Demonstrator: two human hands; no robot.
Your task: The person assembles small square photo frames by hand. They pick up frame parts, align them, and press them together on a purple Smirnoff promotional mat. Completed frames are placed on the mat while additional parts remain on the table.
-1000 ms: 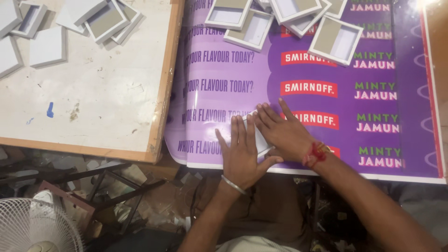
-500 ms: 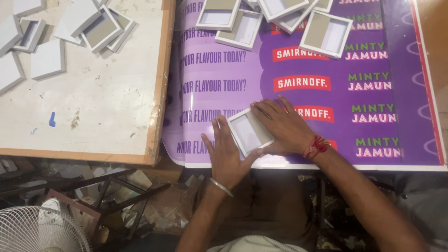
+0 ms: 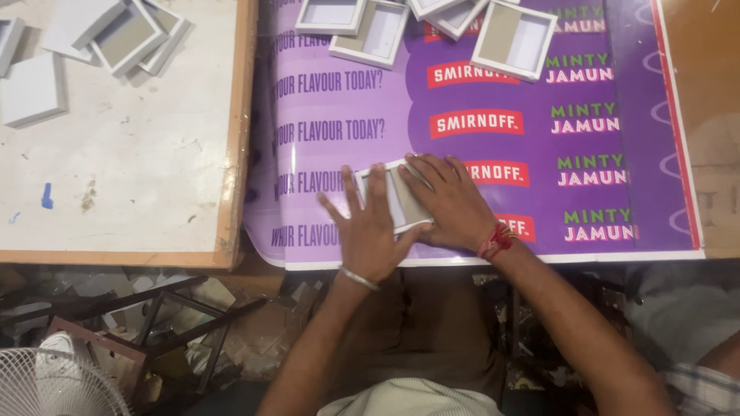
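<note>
A workshop — scuffed worktable point(image 3: 116, 177), stacked small box trays point(image 3: 123, 35), floor scraps point(image 3: 231, 323).

Glossy purple printed sheet point(image 3: 478, 92); matt white cardboard tray point(image 3: 401, 202); rough wooden board point(image 3: 116, 169)

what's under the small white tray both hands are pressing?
The purple printed sheet lies under the white tray. Left hand and right hand cover much of it; its underside is hidden.

Stuff you're not really seeing here

Your left hand point(image 3: 370, 231) and right hand point(image 3: 451, 202) are covering most of the small white tray point(image 3: 402, 202), so its edges are mostly hiding. The trays up top point(image 3: 362, 29) are getting cropped by the frame, and the fan point(image 3: 54, 385) is running off the bottom corner.
</note>
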